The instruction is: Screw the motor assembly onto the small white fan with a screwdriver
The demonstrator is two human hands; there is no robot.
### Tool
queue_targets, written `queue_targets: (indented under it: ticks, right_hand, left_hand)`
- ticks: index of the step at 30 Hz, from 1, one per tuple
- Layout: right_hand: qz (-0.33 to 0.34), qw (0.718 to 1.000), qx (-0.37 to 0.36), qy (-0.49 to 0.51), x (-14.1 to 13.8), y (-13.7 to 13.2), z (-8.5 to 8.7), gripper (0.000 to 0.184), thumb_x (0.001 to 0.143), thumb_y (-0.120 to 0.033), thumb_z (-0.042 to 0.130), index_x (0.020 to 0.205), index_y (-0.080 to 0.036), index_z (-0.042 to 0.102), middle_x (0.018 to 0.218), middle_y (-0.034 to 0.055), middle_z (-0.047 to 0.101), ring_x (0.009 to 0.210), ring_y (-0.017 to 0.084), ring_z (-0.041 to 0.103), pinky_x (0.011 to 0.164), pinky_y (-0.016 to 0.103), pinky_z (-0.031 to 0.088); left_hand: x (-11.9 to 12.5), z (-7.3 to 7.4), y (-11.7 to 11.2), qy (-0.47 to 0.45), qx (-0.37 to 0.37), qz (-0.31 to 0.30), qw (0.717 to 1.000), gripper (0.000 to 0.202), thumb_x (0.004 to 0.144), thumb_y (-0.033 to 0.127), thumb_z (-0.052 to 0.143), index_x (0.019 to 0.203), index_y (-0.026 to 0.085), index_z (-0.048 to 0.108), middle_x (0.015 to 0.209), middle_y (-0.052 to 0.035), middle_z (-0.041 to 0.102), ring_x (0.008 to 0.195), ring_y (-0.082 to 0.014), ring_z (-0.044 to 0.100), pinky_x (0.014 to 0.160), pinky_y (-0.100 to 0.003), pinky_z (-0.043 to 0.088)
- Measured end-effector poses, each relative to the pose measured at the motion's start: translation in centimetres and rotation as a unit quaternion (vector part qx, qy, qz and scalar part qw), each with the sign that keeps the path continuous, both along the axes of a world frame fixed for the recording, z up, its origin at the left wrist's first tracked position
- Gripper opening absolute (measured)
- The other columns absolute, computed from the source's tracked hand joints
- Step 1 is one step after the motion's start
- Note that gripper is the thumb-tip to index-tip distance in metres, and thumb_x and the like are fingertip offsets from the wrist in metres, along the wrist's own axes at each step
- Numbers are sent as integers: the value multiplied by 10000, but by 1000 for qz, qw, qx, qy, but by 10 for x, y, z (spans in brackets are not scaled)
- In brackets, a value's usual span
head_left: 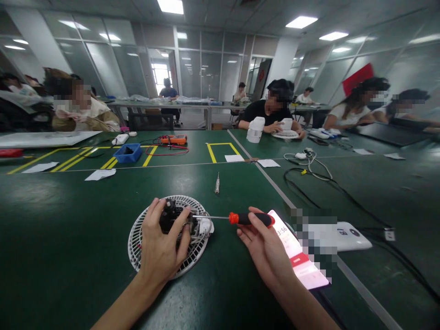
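Observation:
My left hand (161, 240) is closed round a black motor unit (167, 215) that sits on a round white fan grille (135, 238). White wiring and a white plastic part (205, 226) show at the motor's right side. In my right hand (264, 250) is a screwdriver (252, 219) with a black and orange handle, held level. Its shaft points left, and the tip meets the motor area near my left fingertips; the exact contact point is hidden. Beyond the grille, a small clear-handled screwdriver (217, 184) lies on the green table.
A lit phone (299, 256) lies beside my right hand, near a white casing (354, 236). Black cables (330, 183) run along the right. Farther back are a blue bin (128, 153), an orange multimeter (174, 140) and paper slips (100, 174). A person (268, 107) opposite handles white fan parts.

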State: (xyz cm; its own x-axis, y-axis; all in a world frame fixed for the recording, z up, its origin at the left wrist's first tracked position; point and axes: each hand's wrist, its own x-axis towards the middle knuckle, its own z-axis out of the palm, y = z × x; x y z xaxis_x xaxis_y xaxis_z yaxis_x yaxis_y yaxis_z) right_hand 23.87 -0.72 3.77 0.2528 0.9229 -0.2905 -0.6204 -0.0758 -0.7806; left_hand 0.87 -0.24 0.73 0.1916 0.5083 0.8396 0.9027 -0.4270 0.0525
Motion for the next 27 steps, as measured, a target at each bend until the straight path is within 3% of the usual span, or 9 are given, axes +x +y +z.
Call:
queue_targets:
  ticks: [6,10,13,17,19,23,25,27]
  right_hand:
    - [-16,999,27,18,2,0,4,544,532,-260,979,991,-249,687,974,9,769,1044,222,715,979,396,551]
    - [7,1000,12,9,1,-1,4,527,650,-458,935,1055,-255,667,963,38,771,973,255,743,845,406,597]
    - [0,1000,6,-10,1,-2,4,601,640,-434,944,1139,-266,653,896,10,758,840,215,746,729,335,591]
    - [-17,999,30,11,1,-2,10,657,515,-255,985,1088,-248,666,945,9,765,968,217,739,886,359,589]
    - [-9,999,46,19,1,-2,12,602,511,-278,991,1025,-233,681,969,27,766,1029,232,727,950,386,577]
    - [-13,999,39,-5,2,0,9,494,625,-448,953,993,-242,696,894,-4,729,891,202,722,794,353,621]
    - [-17,999,26,-15,4,1,6,518,631,-433,956,1046,-256,701,842,-30,704,779,169,701,684,301,610]
    - [-21,999,26,-10,5,2,5,548,603,-365,974,1068,-256,704,851,-31,712,792,161,706,711,289,612]
  left_hand:
    - [1,1,0,-2,-5,-4,1000,416,851,145,725,1259,196,669,1537,-179,330,1474,-420,367,1191,-609,381]
    - [-1,-2,1,-2,-7,-3,1000,407,853,129,718,1251,197,670,1551,-182,322,1462,-407,388,1177,-589,403]
    - [-2,-4,1,1,-11,1,1000,424,857,125,709,1270,206,660,1571,-186,309,1450,-399,404,1159,-575,420]
    - [-3,-5,1,4,-21,2,1000,439,864,131,681,1294,210,649,1571,-191,315,1430,-402,417,1133,-570,436]
    - [-4,-5,1,9,-28,6,1000,478,864,134,668,1334,211,630,1576,-199,308,1421,-413,421,1120,-581,440]
    - [-5,-6,1,15,-37,7,999,480,865,142,660,1340,209,633,1587,-208,298,1401,-423,437,1097,-592,447]
    - [-5,-6,0,13,-39,7,999,456,866,145,662,1317,209,648,1582,-206,306,1399,-423,438,1094,-588,447]
    - [-5,-6,0,9,-37,8,999,440,866,144,662,1301,204,653,1573,-206,318,1402,-420,437,1095,-580,445]
